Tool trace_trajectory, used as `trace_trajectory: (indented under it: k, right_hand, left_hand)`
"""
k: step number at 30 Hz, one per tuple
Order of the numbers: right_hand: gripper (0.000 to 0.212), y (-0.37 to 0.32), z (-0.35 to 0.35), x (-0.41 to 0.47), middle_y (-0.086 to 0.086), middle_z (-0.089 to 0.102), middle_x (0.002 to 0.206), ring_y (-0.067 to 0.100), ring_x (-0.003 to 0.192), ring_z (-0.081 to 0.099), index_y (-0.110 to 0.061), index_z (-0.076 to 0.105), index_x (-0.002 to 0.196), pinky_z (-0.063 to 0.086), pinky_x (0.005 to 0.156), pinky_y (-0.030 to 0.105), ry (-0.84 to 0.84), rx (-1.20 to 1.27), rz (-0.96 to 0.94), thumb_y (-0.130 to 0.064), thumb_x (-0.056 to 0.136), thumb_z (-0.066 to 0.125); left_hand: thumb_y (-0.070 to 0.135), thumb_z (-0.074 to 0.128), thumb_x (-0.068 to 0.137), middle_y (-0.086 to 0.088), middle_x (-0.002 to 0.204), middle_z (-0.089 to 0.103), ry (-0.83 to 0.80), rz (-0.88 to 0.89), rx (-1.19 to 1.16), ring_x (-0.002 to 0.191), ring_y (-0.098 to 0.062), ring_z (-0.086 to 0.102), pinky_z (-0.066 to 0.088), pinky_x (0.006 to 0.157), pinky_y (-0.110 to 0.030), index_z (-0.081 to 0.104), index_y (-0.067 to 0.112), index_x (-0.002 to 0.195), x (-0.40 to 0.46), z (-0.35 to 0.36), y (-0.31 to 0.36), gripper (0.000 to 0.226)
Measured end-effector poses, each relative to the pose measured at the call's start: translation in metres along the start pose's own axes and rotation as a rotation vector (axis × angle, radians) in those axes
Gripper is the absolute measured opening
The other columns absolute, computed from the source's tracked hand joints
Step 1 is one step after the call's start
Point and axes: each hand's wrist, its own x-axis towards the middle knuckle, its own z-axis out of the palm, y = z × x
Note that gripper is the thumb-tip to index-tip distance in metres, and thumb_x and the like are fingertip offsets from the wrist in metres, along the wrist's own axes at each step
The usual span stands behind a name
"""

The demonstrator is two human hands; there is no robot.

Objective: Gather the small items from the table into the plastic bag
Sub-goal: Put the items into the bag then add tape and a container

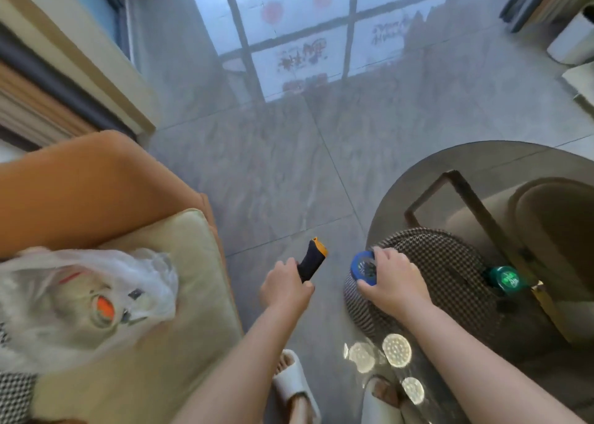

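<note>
Left hand (pixel 286 287) is closed around a black tool with an orange tip (pixel 312 259), held over the floor. Right hand (pixel 390 280), at its 3 o'clock, grips a blue roll (pixel 364 267) at the glass table (pixel 482 157) edge. Plastic bag (pixel 80 295) lies on the sofa cushion (pixel 193 295), well apart at 9 o'clock, items inside.

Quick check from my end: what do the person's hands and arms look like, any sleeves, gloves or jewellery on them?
Both arms are bare as far up as the frame shows, with no sleeves in view. The left hand and right hand wear no gloves, and I can see no rings, watch or bracelet, though the picture is slightly blurred.
</note>
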Motion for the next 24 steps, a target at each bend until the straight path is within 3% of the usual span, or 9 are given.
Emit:
trace_trajectory:
  k: [8,11,15,19,24]
  right_hand:
    - [0.057,-0.194,0.004,0.004,0.000,0.050,0.125,0.020,0.113,0.048,-0.020,0.044,0.131,0.043,0.094,0.031,-0.004,-0.068,-0.331,-0.046,0.082,0.056]
    - [0.057,-0.259,0.017,0.006,-0.001,0.050,0.127,0.019,0.115,0.048,-0.021,0.042,0.133,0.042,0.095,0.031,-0.033,-0.101,-0.427,-0.047,0.083,0.054]
    - [0.064,-0.341,0.039,0.001,-0.002,0.047,0.135,0.021,0.124,0.045,-0.022,0.034,0.140,0.039,0.101,0.032,-0.055,-0.131,-0.555,-0.047,0.085,0.055]
    - [0.065,-0.400,0.070,-0.010,-0.002,0.050,0.135,0.021,0.123,0.047,-0.023,0.034,0.140,0.039,0.097,0.032,-0.064,-0.172,-0.658,-0.051,0.086,0.055]
    - [0.057,-0.447,0.103,-0.012,-0.002,0.059,0.124,0.021,0.114,0.052,-0.024,0.042,0.133,0.040,0.092,0.033,-0.056,-0.298,-0.761,-0.055,0.086,0.052]
  left_hand:
    - [0.031,0.055,0.085,0.001,0.112,0.058,0.137,-0.222,-0.246,0.098,-0.022,0.061,0.051,0.079,-0.033,0.057,0.026,0.118,-0.022,-0.080,-0.157,0.034]
    - [0.031,0.055,0.086,0.000,0.113,0.058,0.178,-0.293,-0.282,0.099,-0.022,0.060,0.045,0.073,-0.029,0.056,0.025,0.118,-0.029,-0.102,-0.208,0.032]
    - [0.033,0.057,0.086,-0.001,0.118,0.056,0.261,-0.396,-0.337,0.106,-0.023,0.058,0.049,0.082,-0.033,0.058,0.023,0.118,-0.039,-0.123,-0.281,0.033]
    - [0.033,0.058,0.088,-0.004,0.119,0.055,0.315,-0.494,-0.357,0.108,-0.024,0.057,0.046,0.088,-0.033,0.055,0.017,0.123,-0.044,-0.124,-0.344,0.038]
    - [0.031,0.060,0.088,-0.010,0.109,0.061,0.320,-0.569,-0.406,0.100,-0.027,0.061,0.052,0.087,-0.038,0.060,0.009,0.112,-0.029,-0.122,-0.393,0.033]
